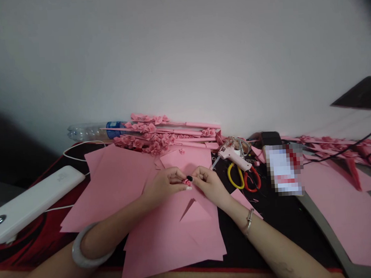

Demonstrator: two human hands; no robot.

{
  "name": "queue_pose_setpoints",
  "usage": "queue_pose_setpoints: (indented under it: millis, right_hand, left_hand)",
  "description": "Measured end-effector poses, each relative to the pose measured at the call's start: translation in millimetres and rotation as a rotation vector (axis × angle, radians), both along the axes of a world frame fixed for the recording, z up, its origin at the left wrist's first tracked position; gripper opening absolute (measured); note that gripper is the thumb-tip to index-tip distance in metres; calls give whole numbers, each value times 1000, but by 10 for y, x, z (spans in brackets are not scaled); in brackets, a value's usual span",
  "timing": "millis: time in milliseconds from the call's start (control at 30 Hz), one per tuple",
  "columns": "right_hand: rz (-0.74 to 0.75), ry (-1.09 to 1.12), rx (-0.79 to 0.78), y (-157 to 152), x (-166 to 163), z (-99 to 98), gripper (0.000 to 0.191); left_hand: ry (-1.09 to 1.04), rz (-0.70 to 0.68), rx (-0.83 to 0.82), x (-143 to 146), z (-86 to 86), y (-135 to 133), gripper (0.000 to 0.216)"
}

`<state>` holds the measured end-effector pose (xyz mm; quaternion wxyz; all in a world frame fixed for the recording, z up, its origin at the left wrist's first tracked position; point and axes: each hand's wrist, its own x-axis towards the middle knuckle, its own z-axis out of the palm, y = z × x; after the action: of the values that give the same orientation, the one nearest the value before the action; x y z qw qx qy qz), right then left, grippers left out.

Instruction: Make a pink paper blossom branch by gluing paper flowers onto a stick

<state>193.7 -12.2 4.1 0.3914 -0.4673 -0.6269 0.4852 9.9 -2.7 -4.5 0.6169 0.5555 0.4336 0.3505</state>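
Note:
Between the fingertips of my two hands is a small pink paper rose (187,182), held above the pink paper sheets (167,245). My left hand (165,183) pinches the rose from the left, thumb below and fingers above. From the right, my right hand (208,182) has its thumb and index finger closed on the rose's edge. My fingers cover much of the flower. Just below the hands a folded piece of pink paper (196,213) rests on the sheets. Another small paper rose (182,151) lies beyond my hands.
Finished paper flower stems (160,140) lie along the wall beside a plastic bottle (90,131). Right of my hands are a pink glue gun (235,157), scissors with yellow and red handles (236,177), and a propped phone (284,170). A white elongated device (38,202) stands left.

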Motion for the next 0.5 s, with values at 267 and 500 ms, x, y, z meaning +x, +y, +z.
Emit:
queue_pose_setpoints:
  millis: [267, 500]
  right_hand:
    - [117, 39, -146, 59, 71, 10, 35]
    - [127, 60, -221, 76, 100, 31, 40]
  left_hand:
    - [1, -21, -23, 2, 7, -5, 26]
    - [-32, -35, -14, 2, 32, -7, 26]
